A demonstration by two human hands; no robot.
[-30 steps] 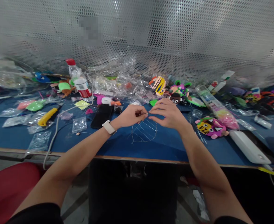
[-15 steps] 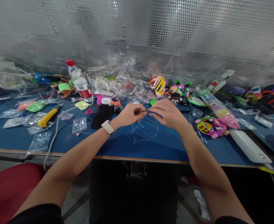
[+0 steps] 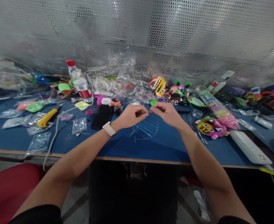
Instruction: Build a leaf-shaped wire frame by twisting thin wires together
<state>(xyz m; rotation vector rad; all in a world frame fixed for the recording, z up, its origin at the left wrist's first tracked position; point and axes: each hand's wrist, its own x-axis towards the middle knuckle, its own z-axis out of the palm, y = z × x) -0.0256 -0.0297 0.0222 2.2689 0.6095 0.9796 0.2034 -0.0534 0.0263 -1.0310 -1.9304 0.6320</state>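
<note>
Both my hands have closed in: left hand [image 3: 129, 116] and right hand [image 3: 167, 112] now pinch the wire frame [image 3: 144, 128] at its top, fingertips nearly meeting.

No legible text is found anywhere. The red-and-white label on the water bottle [image 3: 80, 83] is too small and blurred to be read. A patch on the perforated panel [image 3: 197, 37] is pixelated, nothing readable there. Printing on the plastic bags [image 3: 79, 124] and tubes [image 3: 208, 96] on the tabletop [image 3: 118, 143] cannot be made out.
</note>
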